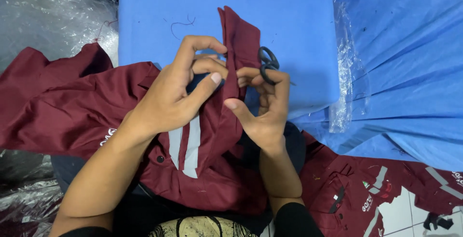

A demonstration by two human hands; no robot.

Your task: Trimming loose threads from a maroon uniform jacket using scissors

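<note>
Inspecting a maroon garment strap with scissors in hand

The left hand (176,97) pinches the upright strap (236,53) of the maroon garment (96,102) between thumb and forefinger, grip narrow; the right hand (263,106) pinches its other edge, black scissors (267,64) looped on its fingers. Keep the strap taut above the blue tabletop (289,15) and the blades pointed away from the fabric, so that only loose threads get cut.

Blue-covered table (289,20) — maroon garment (67,106), loose red threads (181,24), clear plastic wrap (345,73).
</note>
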